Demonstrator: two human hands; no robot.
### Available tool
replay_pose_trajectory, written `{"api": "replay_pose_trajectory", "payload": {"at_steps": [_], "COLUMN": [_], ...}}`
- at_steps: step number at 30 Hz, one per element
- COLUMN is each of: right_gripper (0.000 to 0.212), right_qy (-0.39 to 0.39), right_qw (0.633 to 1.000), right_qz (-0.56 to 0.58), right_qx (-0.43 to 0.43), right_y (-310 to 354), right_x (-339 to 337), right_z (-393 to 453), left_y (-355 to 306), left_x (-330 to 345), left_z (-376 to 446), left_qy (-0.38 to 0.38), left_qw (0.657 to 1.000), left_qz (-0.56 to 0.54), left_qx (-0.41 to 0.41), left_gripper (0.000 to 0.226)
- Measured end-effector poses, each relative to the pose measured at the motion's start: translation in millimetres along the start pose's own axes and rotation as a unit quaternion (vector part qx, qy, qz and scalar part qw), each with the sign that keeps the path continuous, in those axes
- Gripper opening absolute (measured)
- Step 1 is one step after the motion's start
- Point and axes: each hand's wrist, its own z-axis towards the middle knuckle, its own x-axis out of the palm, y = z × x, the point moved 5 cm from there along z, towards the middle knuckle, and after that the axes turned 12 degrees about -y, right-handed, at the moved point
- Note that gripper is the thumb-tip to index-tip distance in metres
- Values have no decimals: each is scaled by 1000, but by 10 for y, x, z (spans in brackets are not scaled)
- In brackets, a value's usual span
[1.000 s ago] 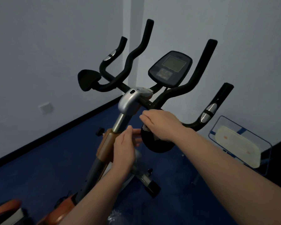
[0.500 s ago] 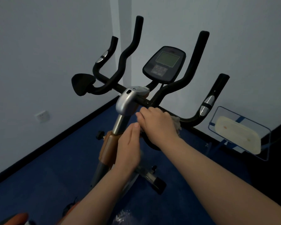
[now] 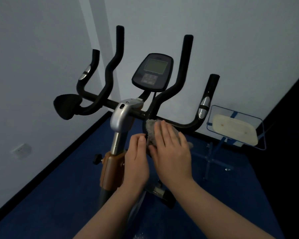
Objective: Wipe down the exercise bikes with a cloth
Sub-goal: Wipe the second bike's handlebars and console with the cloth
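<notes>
Wiping: exercise bike [image 3: 123, 114], mid-scene on blue floor [image 3: 41, 195].
Left hand [image 3: 136, 163]: near the stem, grip cannot be told.
Cloth [image 3: 151, 131]: grey, on right elbow pad.
Right hand [image 3: 171, 149]: fingers straight, pressing cloth.
Far right: blue stand [image 3: 212, 152].

Grey fluffy cloth [image 3: 151, 131]; black handlebars [image 3: 183, 94]; silver stem clamp [image 3: 120, 118]; orange-brown post sleeve [image 3: 111, 169]; dark blue floor [image 3: 59, 195]; pale walls [image 3: 33, 66].
</notes>
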Motion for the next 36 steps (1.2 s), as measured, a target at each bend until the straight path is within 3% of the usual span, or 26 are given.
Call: {"api": "replay_pose_trajectory", "payload": {"at_steps": [5,9,14,16,18,21,23,26,29,36], "right_gripper": [58,45,27,24,22,25,26,39,44,37], "right_qy": [-31,-90,-95,-77,-88,-126,-124,7,187,349], "right_qw": [998,988,929,913,919,940,952,990,980,916], "right_qz": [-31,12,164,209,255,306,278,137,61,198], "right_qx": [-45,-126,-318,-341,-286,-81,25,34,-14,29], "right_y": [8,-76,-480,-597,-714,-916,-971,-824,-623,-555], "right_x": [-63,-147,-291,-302,-338,-469,-473,-201,247,786], "right_z": [-135,-176,-4,114,261,677,1012,1350,1314,1192], "left_y": [81,65,22,15,-6,-81,-94,-71,-68,-107], "left_x": [42,58,78,89,118,234,358,442,450,508], "left_z": [41,123,177,217,272,358,412,435,358,277], "left_qy": [-20,-18,-38,-45,-51,-81,-108,-183,-233,-245], "left_qw": [999,999,999,999,998,995,991,970,943,911], "left_qz": [-24,-27,5,11,13,36,69,142,194,254], "left_qx": [14,14,21,23,26,44,49,70,138,215], "left_gripper": [31,36,35,34,34,28,24,19,17,23]}}
